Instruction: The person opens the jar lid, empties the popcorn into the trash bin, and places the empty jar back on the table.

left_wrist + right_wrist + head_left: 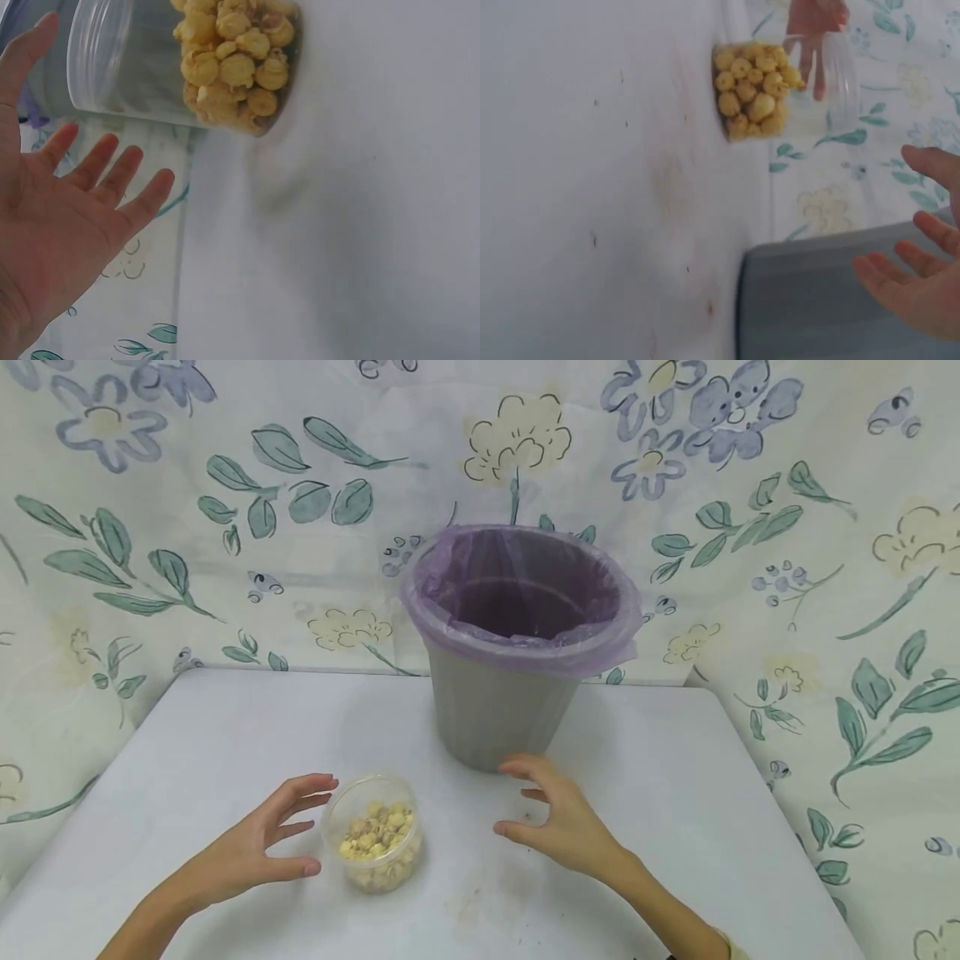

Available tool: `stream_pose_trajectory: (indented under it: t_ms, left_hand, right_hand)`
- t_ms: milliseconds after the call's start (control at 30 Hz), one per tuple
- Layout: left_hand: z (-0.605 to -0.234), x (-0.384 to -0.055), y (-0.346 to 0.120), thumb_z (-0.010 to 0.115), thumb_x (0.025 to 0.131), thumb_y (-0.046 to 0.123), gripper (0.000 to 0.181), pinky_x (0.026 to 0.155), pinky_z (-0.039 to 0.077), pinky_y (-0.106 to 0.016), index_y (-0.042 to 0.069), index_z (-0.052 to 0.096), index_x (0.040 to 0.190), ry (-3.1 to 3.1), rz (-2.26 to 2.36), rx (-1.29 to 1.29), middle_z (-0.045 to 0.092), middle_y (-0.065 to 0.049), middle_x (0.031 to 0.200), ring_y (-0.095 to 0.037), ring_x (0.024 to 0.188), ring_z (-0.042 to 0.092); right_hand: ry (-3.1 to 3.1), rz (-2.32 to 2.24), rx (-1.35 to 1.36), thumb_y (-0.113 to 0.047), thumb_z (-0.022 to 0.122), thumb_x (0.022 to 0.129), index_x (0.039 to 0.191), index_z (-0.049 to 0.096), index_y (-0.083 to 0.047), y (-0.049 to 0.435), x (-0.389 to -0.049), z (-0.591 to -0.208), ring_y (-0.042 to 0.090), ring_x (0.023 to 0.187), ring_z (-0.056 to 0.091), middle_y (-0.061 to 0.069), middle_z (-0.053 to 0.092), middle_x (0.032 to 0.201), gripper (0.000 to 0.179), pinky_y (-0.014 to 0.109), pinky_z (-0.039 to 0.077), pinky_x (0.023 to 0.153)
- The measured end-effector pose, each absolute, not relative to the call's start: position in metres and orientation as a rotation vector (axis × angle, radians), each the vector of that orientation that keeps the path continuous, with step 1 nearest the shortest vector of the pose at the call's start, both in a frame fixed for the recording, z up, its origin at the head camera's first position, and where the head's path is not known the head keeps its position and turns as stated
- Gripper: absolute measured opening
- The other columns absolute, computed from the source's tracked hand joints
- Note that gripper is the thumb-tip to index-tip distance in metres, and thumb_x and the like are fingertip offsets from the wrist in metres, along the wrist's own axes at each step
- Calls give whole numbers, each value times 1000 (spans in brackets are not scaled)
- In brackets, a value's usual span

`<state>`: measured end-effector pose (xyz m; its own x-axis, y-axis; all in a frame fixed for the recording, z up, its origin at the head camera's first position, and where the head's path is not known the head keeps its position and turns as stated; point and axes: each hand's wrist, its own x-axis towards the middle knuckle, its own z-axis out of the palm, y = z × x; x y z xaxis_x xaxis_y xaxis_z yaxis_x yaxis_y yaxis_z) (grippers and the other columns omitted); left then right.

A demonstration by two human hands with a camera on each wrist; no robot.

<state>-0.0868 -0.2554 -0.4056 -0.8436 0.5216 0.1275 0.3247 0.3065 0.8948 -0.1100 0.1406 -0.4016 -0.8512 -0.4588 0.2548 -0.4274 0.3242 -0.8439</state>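
A clear round plastic tub (372,833) stands upright on the table, its lower part filled with yellow popcorn (236,67). No lid covers it. Just left of the tub, my left hand (258,843) is held with fingers spread and thumb apart, touching nothing that I can see. My right hand (558,818) hovers over the table to the right of the tub, fingers bent loosely and nothing between them. Behind it stands a grey bin (502,710) with a purple bag (450,635) folded over its rim. In the right wrist view the popcorn (751,90) shows through the tub's wall.
Small dark crumbs and a faint brownish stain (671,180) mark the white table (247,718) near the right hand. Floral cloth (337,568) hangs behind the table and along both sides. The bin stands near the table's back edge.
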Motion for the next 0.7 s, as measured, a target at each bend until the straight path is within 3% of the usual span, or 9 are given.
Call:
stream_pose_trajectory:
  t_ms: [267, 433, 500, 700]
  left_hand:
    - [-416, -83, -249, 78, 83, 3, 87, 97, 47, -26, 8, 27, 153, 2341, 1570, 717, 30, -19, 153, 7, 129, 38]
    - [-421, -83, -245, 80, 82, 7, 91, 95, 48, -28, 9, 25, 155, 2365, 1546, 675, 29, -20, 154, 6, 127, 39]
    - [-423, -83, -244, 81, 82, 8, 92, 94, 49, -29, 13, 25, 155, 2373, 1538, 668, 30, -18, 154, -2, 129, 42]
    - [-427, -87, -238, 83, 80, 11, 94, 93, 50, -39, 22, 25, 154, 2390, 1507, 649, 32, -16, 154, -46, 132, 39]
  right_hand:
    - [2376, -1652, -853, -15, 84, 81, 140, 51, -12, 112, -111, -418, 34, 129, 51, 8, 52, 142, 68, 37, 47, 101]
    - [2285, -1640, -798, -18, 84, 83, 142, 49, -15, 96, -110, -430, 33, 129, 51, 5, 51, 144, 68, 32, 45, 102]
    - [2265, -1634, -799, -19, 83, 84, 142, 49, -13, 89, -110, -435, 32, 129, 51, 5, 51, 144, 68, 31, 45, 102]
    - [2223, -1628, -783, -16, 83, 84, 144, 45, -15, 70, -110, -447, 30, 128, 53, 7, 48, 146, 71, 31, 46, 101]
